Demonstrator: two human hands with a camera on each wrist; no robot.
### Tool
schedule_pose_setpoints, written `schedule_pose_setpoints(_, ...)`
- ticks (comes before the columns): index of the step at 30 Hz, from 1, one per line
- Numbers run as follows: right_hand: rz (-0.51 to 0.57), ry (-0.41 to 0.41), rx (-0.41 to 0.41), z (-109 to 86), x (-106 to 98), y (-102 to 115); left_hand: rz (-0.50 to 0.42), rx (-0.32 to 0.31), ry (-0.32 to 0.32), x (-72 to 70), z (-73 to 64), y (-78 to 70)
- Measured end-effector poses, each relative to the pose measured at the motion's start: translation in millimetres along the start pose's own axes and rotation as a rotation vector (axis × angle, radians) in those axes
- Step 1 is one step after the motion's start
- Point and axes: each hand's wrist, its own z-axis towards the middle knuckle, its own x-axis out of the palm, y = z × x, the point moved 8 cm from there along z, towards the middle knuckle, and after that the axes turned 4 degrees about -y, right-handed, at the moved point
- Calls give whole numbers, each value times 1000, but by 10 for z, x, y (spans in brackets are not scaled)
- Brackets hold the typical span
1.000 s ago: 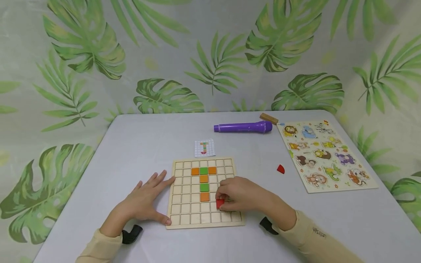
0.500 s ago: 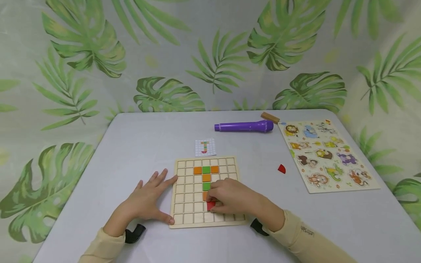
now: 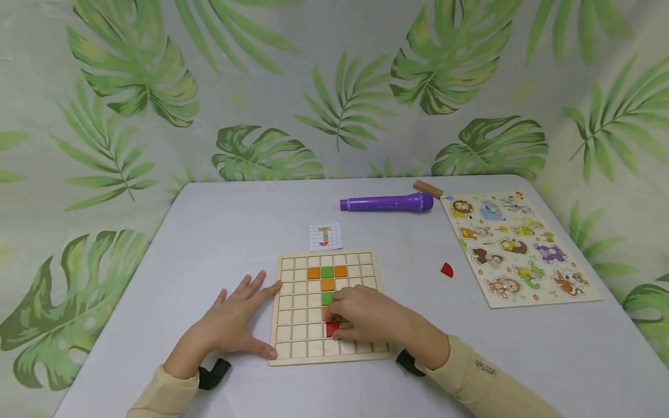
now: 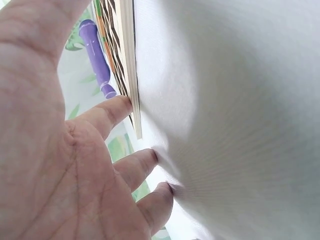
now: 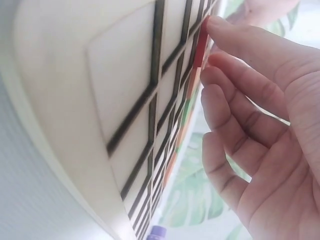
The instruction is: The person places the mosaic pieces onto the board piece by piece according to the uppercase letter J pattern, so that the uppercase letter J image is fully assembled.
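A wooden grid board (image 3: 292, 350) lies on the table, with orange and green tiles forming a T in its squares. Under the lowest orange tile, my right hand (image 3: 366, 316) pinches a red tile (image 3: 331, 330) between thumb and fingers. The right wrist view shows the thumb at one end of this red tile (image 5: 201, 42), which lies at the board's surface. My left hand (image 3: 230, 319) is spread along the board's left side, thumb on the near corner and index fingertip at the edge (image 4: 131, 107). Its other fingertips rest on the tablecloth.
Behind the board lies a small printed pattern card (image 3: 325, 236). Farther back are a purple toy microphone (image 3: 387, 202) and a small wooden block (image 3: 427, 188). A loose red quarter-circle piece (image 3: 446, 270) lies right of the board, near an animal puzzle board (image 3: 522, 249).
My right hand has shifted left across the board with the red tile, bringing it under the column of tiles. The left hand keeps its place at the board's edge.
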Motion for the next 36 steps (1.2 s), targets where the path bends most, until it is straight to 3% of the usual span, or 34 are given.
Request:
schedule_pose_setpoints(15, -6, 8, -42, 51, -27, 76, 4, -1, -3, -4, 22, 1)
schedule_pose_setpoints(21, 9, 8, -20, 20, -53, 32, 4, -2, -5, -7, 23, -1)
schedule_pose_setpoints(28, 79, -21, 146, -204, -211, -334, -6, -6, 3, 16, 11, 15)
schedule_pose_setpoints(36, 75, -68, 458, -758, -494, -1146, -8, -5, -4, 16, 3, 22)
